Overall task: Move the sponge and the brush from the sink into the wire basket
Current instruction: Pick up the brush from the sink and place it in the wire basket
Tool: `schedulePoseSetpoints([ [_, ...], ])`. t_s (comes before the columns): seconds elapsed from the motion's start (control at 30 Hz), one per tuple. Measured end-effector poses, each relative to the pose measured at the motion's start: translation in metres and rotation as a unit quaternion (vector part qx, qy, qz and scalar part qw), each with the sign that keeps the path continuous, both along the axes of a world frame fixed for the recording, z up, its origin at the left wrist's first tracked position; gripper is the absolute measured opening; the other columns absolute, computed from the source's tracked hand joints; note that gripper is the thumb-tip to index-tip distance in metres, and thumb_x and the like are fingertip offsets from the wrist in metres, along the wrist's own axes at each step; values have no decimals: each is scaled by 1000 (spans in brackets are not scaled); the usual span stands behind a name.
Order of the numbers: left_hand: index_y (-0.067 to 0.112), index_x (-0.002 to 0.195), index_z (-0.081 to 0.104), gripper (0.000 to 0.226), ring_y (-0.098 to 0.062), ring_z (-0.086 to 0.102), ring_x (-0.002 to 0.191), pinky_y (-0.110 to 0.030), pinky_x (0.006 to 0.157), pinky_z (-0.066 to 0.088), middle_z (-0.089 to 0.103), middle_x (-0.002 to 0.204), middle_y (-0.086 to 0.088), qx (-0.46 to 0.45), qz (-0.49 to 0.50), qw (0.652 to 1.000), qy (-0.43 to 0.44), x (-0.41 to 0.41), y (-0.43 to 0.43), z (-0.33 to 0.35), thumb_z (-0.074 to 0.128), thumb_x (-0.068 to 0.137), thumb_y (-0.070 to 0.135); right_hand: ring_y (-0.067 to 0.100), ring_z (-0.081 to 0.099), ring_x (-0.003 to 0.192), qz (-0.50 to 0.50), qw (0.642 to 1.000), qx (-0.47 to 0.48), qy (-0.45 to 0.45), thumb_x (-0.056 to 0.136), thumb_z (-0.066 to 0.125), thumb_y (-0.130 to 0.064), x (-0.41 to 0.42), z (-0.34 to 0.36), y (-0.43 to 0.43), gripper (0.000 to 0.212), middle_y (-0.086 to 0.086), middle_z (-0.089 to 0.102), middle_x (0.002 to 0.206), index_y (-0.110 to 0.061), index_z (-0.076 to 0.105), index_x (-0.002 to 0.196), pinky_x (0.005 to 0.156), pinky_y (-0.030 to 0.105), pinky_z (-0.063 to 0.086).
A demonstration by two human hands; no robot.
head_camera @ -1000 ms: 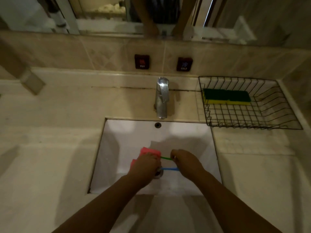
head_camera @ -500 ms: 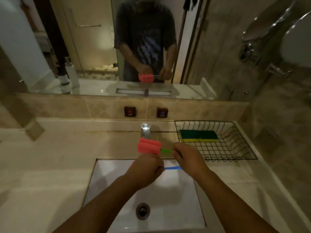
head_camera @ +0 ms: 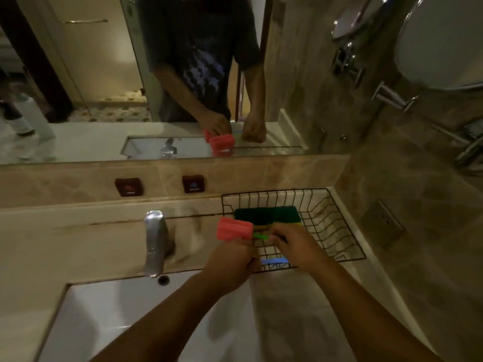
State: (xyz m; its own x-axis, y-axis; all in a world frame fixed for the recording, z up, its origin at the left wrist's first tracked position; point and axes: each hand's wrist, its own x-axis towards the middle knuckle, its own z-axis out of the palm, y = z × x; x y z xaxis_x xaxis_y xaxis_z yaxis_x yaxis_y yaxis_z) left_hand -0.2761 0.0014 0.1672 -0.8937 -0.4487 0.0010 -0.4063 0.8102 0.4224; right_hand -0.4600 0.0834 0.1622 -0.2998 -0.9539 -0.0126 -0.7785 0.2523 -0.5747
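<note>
A pink sponge-headed brush (head_camera: 234, 229) with a thin green handle (head_camera: 260, 236) is held over the left edge of the black wire basket (head_camera: 347, 231). A second, blue handle (head_camera: 274, 262) runs between my two fists just below it. My left hand (head_camera: 230, 262) is shut around the blue handle near the pink head. My right hand (head_camera: 298, 246) is over the basket and pinches the far ends of both handles. A green and yellow sponge (head_camera: 266, 214) lies inside the basket at its back. The mirror shows two pink heads at my left hand.
The white sink (head_camera: 117, 322) lies at the lower left, with a chrome faucet (head_camera: 154, 241) behind it. The basket stands on the beige counter (head_camera: 300, 309) in the right corner against the wall. Two dark buttons (head_camera: 129, 187) sit on the backsplash under the mirror.
Both hands have lifted the pink brush and the two handles out of the sink and carried them up and right to the basket's edge. The camera has tilted up.
</note>
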Motion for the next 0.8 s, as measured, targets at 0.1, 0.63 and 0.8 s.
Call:
schedulePoseSetpoints([
  [0.1, 9, 97, 69, 23, -23, 64, 87, -36, 80, 56, 70, 97, -10, 12, 7, 999, -33, -42, -4, -17, 51, 101, 21, 11, 55, 59, 16, 999, 27, -27, 95, 57, -13, -44, -19, -5, 17, -8, 59, 70, -28, 62, 89, 55, 34, 46],
  [0.63, 17, 109, 65, 17, -24, 63, 98, -40, 89, 56, 67, 107, -7, 102, 68, 978, -167, -120, -25, -95, 52, 99, 21, 28, 60, 98, 91, 971, 211, 70, 96, 52, -19, -108, -98, -64, 17, 8, 64, 108, -17, 64, 107, 87, 38, 51],
  [0.8, 18, 109, 66, 17, -22, 61, 94, -33, 83, 55, 65, 105, -8, 126, 64, 974, -179, -126, -25, -101, 53, 99, 22, 26, 58, 103, 103, 966, 186, 145, 95, 55, -26, -104, -109, -64, 21, 5, 61, 116, -25, 60, 116, 84, 34, 49],
])
